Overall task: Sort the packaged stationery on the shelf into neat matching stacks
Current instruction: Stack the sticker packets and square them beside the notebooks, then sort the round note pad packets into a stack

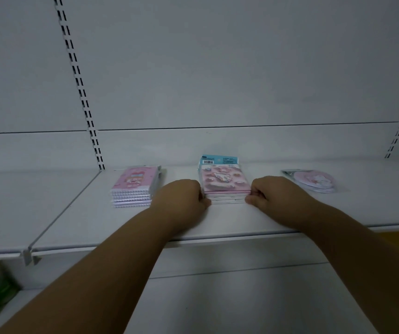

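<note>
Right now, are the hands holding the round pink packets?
No, both the left hand and right hand grip the middle stack; the round packets lie untouched to the right.

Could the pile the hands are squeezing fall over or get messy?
Maybe. The left hand and right hand pinch only the front corners of the middle stack of pink sticker packs with blue header cards, so the glossy packs might slide backward or fan out. If the left hand swings wide, it could bump the nearby stack of pink spiral notebooks. The round pink packs in clear wrap already lie loosely overlapped, so a knock could scatter them.
</note>
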A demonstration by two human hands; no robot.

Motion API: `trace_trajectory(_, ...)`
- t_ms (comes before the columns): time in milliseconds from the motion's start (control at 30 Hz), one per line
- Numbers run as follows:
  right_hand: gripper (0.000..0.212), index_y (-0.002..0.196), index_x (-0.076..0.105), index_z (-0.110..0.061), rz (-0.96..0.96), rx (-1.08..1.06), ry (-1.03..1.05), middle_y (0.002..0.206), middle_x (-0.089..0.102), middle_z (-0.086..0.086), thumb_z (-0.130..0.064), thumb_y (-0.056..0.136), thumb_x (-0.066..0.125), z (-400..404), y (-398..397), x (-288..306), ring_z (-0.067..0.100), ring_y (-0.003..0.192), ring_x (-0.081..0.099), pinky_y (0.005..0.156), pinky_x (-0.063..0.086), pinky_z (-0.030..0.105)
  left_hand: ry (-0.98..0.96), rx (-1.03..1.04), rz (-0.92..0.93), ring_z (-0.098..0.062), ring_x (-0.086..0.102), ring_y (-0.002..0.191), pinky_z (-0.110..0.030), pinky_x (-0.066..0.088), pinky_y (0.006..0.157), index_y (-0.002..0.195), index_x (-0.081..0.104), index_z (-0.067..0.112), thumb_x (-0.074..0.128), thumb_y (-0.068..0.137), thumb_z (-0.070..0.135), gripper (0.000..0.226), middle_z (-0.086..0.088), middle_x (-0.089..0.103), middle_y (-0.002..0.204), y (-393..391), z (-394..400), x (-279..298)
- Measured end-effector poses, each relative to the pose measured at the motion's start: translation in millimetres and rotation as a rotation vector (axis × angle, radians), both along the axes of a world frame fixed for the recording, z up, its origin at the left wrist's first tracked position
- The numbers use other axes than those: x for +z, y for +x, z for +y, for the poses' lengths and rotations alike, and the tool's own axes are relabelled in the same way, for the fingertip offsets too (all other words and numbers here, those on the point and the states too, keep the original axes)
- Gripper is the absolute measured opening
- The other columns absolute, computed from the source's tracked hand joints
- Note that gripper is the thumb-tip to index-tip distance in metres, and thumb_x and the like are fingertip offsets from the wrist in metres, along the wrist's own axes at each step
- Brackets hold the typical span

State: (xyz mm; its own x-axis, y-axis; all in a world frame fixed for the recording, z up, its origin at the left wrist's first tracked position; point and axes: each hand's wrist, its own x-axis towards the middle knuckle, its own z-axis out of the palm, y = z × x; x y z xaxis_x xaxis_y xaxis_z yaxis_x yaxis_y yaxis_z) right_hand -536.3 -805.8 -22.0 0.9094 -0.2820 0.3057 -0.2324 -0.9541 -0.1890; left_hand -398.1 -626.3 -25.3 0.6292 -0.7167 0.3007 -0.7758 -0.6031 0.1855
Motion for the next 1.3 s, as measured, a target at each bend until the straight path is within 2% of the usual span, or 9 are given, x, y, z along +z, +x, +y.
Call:
trace_trajectory(167, 0.028, 0.074, 0.056, -0.019, -0.073, 0.007, 0.037, 0.069, 0.053, -0.006, -0.041, 0.092, 0.054, -4, -4, 0, 0.007, 0.065, 0.046, 0.055, 0.031, 0.022, -0.068, -0.049, 0.016, -0.006, 0.044, 0.058, -0.026, 0.025, 0.048, 0.065, 0.040, 0.026, 0.044, 0.095, 0.049, 0.038, 0.007, 0.049, 0.064, 0, 5, 1)
trace_trajectory(367, 0.027, 0.080, 0.060, -0.014, -0.088, 0.019, 0.037, 0.070, 0.054, -0.005, -0.036, 0.094, 0.053, -4, -4, -1, 0.012, 0.068, 0.049, 0.056, 0.032, 0.024, -0.089, -0.079, 0.010, -0.009, 0.045, 0.061, -0.029, 0.030, 0.052, 0.072, 0.044, 0.026, 0.043, 0.098, 0.038, 0.029, 0.008, 0.048, 0.066, -1, 7, -1)
trace_trajectory(567, 0.028, 0.080, 0.059, -0.013, -0.090, 0.003, 0.066, 0.068, 0.053, -0.006, -0.037, 0.093, 0.054, -4, -6, 0, 0.007, 0.064, 0.046, 0.055, 0.032, 0.021, -0.086, -0.054, 0.020, -0.006, 0.044, 0.058, -0.024, 0.028, 0.049, 0.067, 0.040, 0.028, 0.045, 0.096, 0.043, 0.033, 0.010, 0.047, 0.064, -3, 7, 2)
trace_trajectory(700, 0.022, 0.078, 0.059, -0.015, -0.198, -0.031, 0.141, 0.069, 0.058, -0.003, -0.033, 0.091, 0.058, -6, -18, 3, 0.011, 0.064, 0.050, 0.056, 0.037, 0.024, -0.198, -0.019, -0.129, -0.006, 0.040, 0.055, -0.022, 0.024, 0.046, 0.073, 0.042, 0.028, 0.044, 0.094, 0.052, 0.032, 0.010, 0.043, 0.065, -18, 5, 13)
trace_trajectory(767, 0.016, 0.079, 0.061, -0.017, -0.282, -0.065, 0.162, 0.071, 0.060, -0.004, -0.029, 0.088, 0.062, -13, -27, 9, 0.010, 0.066, 0.053, 0.059, 0.041, 0.024, -0.280, -0.083, -0.183, -0.008, 0.043, 0.058, -0.023, 0.028, 0.048, 0.072, 0.040, 0.029, 0.045, 0.094, 0.049, 0.030, 0.009, 0.047, 0.073, -33, -3, 21)
trace_trajectory(833, 0.009, 0.080, 0.062, -0.019, -0.304, -0.108, 0.148, 0.074, 0.061, -0.007, -0.026, 0.086, 0.063, -29, -41, 16, 0.009, 0.068, 0.055, 0.063, 0.044, 0.025, -0.309, -0.194, -0.169, -0.013, 0.048, 0.069, -0.026, 0.036, 0.056, 0.073, 0.041, 0.029, 0.047, 0.093, 0.045, 0.027, 0.007, 0.051, 0.080, -52, -18, 26)
trace_trajectory(967, 0.005, 0.079, 0.064, -0.022, -0.305, -0.181, 0.161, 0.075, 0.062, -0.008, -0.022, 0.085, 0.064, -80, -76, 30, 0.009, 0.070, 0.056, 0.060, 0.039, 0.020, -0.296, -0.276, -0.091, -0.013, 0.053, 0.078, -0.028, 0.044, 0.071, 0.081, 0.049, 0.028, 0.052, 0.092, 0.043, 0.019, 0.009, 0.056, 0.083, -84, -59, 29)
trace_trajectory(1100, 0.003, 0.082, 0.065, -0.023, -0.270, -0.249, 0.173, 0.076, 0.062, -0.010, -0.023, 0.084, 0.068, -135, -106, 31, 0.006, 0.069, 0.055, 0.057, 0.034, 0.018, -0.241, -0.232, -0.076, -0.016, 0.058, 0.083, -0.030, 0.048, 0.075, 0.094, 0.058, 0.023, 0.057, 0.089, 0.043, 0.021, 0.002, 0.063, 0.093, -102, -113, 27)
trace_trajectory(1300, 0.032, 0.102, 0.062, -0.026, -0.039, -0.224, 0.164, 0.092, 0.062, -0.009, -0.045, 0.078, 0.072, -184, -119, 16, 0.007, 0.078, 0.056, 0.064, 0.039, 0.021, -0.078, -0.138, 0.029, -0.022, 0.060, 0.098, -0.025, 0.038, 0.075, 0.114, 0.061, 0.019, 0.062, 0.085, 0.047, 0.040, -0.004, 0.066, 0.111, -116, -182, 14)
